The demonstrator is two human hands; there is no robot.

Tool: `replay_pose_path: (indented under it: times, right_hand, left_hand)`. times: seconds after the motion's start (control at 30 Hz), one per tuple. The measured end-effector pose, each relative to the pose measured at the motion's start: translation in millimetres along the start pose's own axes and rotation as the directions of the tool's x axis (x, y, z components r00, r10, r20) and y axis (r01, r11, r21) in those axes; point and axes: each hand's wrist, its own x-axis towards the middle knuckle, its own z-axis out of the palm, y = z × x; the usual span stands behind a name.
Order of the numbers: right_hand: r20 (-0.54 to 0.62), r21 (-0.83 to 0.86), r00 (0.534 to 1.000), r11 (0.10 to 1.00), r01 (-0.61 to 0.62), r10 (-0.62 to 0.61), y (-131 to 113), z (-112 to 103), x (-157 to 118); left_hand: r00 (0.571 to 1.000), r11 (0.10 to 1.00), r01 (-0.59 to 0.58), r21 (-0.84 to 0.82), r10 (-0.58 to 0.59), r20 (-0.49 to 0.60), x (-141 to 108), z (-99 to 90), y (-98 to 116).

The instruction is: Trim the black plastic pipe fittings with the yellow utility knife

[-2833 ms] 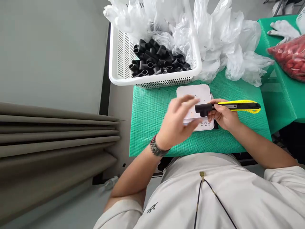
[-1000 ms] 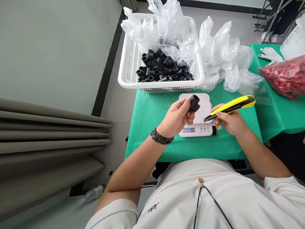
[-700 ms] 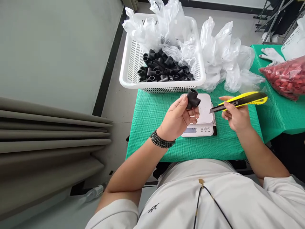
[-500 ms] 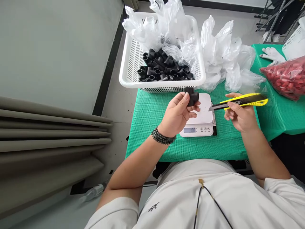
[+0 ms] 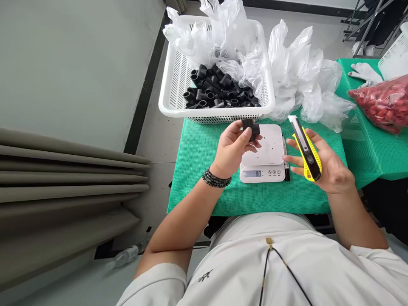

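Between the thumb and fingers of my left hand (image 5: 233, 148) is a black tee pipe fitting (image 5: 250, 128), held above the left part of a white digital scale (image 5: 264, 146). The scale's display reads 0.0, and small dark shavings lie on its plate. My right hand (image 5: 331, 165) is palm up to the right of the scale with fingers spread, and a yellow and black utility knife (image 5: 306, 148) rests across it, blade end pointing up and away. Behind the scale, a white plastic basket (image 5: 178, 113) holds many more black fittings (image 5: 219, 89).
Crumpled clear plastic bags (image 5: 299, 72) lie in and beside the basket. A black marker (image 5: 286, 170) is at the scale's right edge. On the green-covered table (image 5: 197, 170) to the right are a bag of red parts (image 5: 385, 104) and a white glove (image 5: 365, 73).
The knife has swung in my right hand from pointing left to pointing away, and that hand's fingers have spread. My left hand has shifted slightly left with the fitting.
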Motion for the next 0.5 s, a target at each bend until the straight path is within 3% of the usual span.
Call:
replay_pose_path:
  times: [0.1,0.2,0.27,0.37,0.5]
  right_hand:
    - [-0.056,-0.045,0.997,0.998,-0.054,0.051,3.3,4.9,3.6]
    - [-0.124,-0.188,0.992,0.982,-0.007,-0.017,3.3,4.2,12.2]
    - [-0.15,-0.317,0.983,0.947,0.053,-0.105,2.1,1.1,18.4]
    - [-0.124,-0.419,0.981,0.904,0.086,-0.151,2.9,-3.4,25.4]
    - [-0.046,-0.429,0.988,0.896,0.113,-0.147,13.1,-4.9,28.7]
  left_hand:
    - [0.999,0.999,-0.03,0.043,0.028,0.034,-0.7,1.0,-5.8]
    - [0.986,0.968,-0.155,0.195,0.14,0.089,-2.1,1.3,-13.8]
    - [0.964,0.881,-0.263,0.393,0.227,0.138,-4.0,1.0,-18.8]
    - [0.934,0.662,-0.357,0.659,0.279,0.225,-7.3,0.8,-23.5]
    - [0.895,0.519,-0.435,0.736,0.337,0.292,-8.9,0.4,-27.3]
